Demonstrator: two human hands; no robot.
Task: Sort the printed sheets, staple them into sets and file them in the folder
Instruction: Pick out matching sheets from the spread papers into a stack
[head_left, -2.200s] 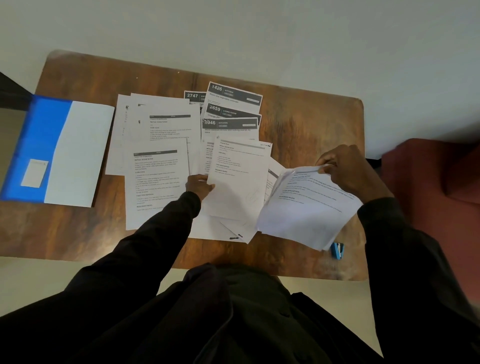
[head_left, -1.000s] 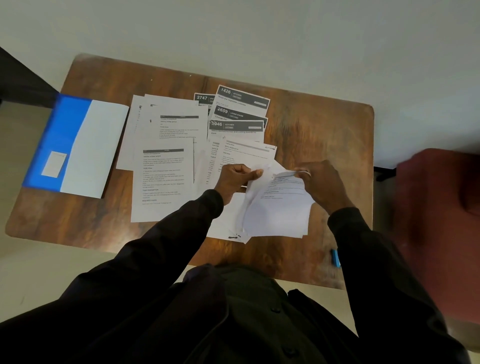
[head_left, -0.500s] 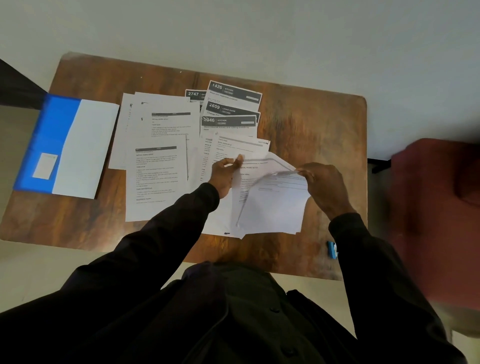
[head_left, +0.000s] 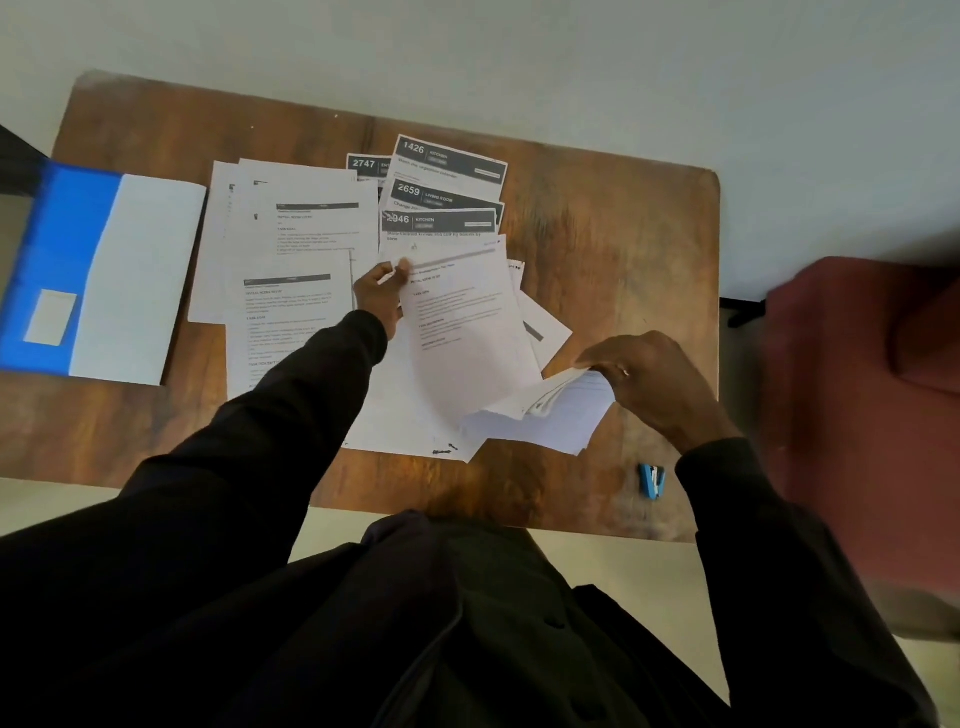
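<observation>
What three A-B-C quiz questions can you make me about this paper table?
1. The left flap of the folder is: A red, B blue, C green.
2. Where is the stapler? A on the folder, B on the floor, C on the bare table by the right sleeve.
3. What is the left hand doing? A pinching the top corner of a printed sheet, B lying flat, C gripping the stapler.
Answers: B, its open flap is blue; C, it lies alone on wood near the front edge; A, thumb and fingers close on the lifted sheet's corner.
</observation>
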